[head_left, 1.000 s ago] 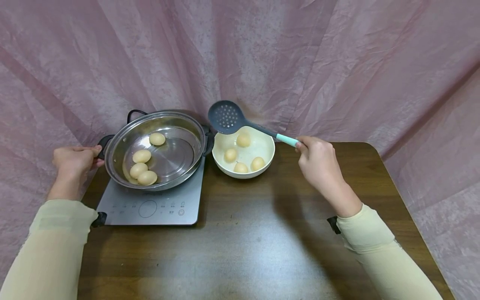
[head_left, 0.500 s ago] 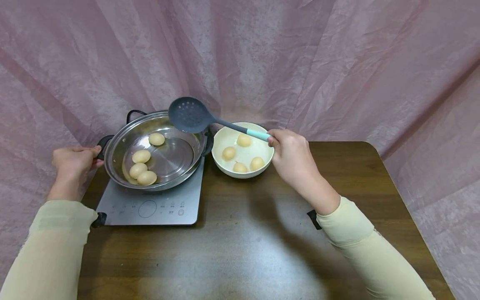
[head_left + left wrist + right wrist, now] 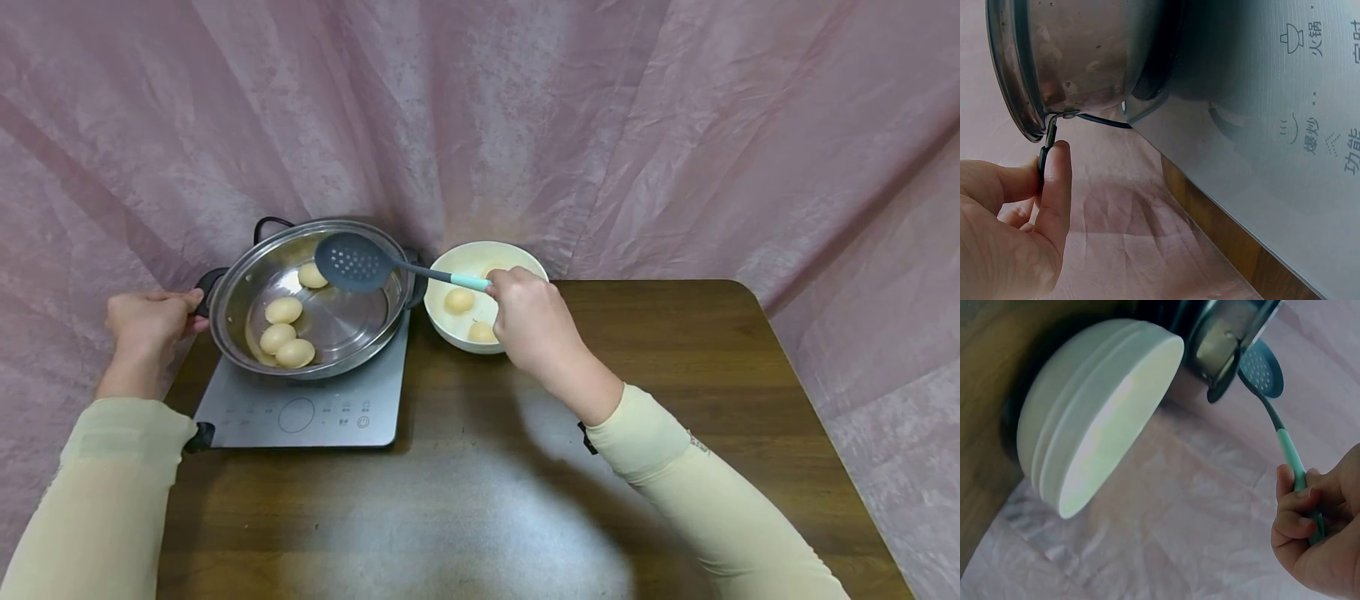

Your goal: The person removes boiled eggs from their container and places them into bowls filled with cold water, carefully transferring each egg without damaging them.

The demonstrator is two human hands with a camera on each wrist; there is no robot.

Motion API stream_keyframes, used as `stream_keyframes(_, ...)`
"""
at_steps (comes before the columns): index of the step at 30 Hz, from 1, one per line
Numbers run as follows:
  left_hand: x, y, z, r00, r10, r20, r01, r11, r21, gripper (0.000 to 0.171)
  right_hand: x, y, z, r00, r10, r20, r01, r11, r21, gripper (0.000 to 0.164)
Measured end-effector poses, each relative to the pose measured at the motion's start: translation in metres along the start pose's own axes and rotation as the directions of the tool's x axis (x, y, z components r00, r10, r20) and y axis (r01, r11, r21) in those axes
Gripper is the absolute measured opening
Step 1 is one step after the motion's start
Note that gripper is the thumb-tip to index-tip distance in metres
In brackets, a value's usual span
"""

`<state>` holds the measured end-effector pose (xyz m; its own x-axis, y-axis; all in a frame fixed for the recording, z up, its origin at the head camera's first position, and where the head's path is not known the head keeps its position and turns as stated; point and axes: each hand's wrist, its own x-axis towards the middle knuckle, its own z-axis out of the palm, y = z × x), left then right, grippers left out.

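My left hand (image 3: 150, 325) pinches the black side handle (image 3: 1043, 159) of a steel pot (image 3: 352, 350), thumb on one face and fingers on the other. Several pale brown eggs (image 3: 283, 310) lie on the left side of the pot's bottom. In my right hand (image 3: 536, 325) is a skimmer (image 3: 352, 262), gripped by its mint-green handle (image 3: 1291, 455). Its dark grey perforated head is over the right back part of the pot, carrying nothing, and partly covers one egg. The right hand is above the right side of a white bowl (image 3: 442, 329), hiding some of the eggs (image 3: 459, 301) inside.
The pot stands on a grey induction cooker (image 3: 251, 417) with touch controls along its front. A black cord (image 3: 264, 223) shows behind the pot. Beneath everything is a brown wooden table (image 3: 705, 350), with a pink curtain (image 3: 480, 108) at its back and sides.
My right hand has carried the skimmer left from above the bowl, and its head has come down over the pot. The left hand has stayed on the handle.
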<state>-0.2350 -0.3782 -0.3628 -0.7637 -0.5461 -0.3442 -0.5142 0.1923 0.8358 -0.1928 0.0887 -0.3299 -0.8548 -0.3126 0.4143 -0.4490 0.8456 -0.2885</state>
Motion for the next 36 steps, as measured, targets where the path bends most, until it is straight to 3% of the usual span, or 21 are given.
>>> stream_keyframes(9,0.002,0.002,0.003,1.000,0.018,0.009,-0.018,1.000,-0.023,0.022,-0.002,-0.014,0.014,0.999,-0.044,0.025,0.046,0.998,-0.044,0.011)
stream_keyframes(19,-0.002,0.002,0.004,1.000,0.018,0.005,-0.018,0.999,0.028,0.023,-0.003,-0.025,0.023,0.997,-0.060,0.057,0.065,0.993,-0.098,0.012)
stream_keyframes(36,0.000,0.000,0.006,1.000,0.003,-0.003,-0.003,0.999,0.042,0.009,-0.009,-0.029,0.026,0.984,-0.138,0.110,0.145,0.988,-0.060,0.009)
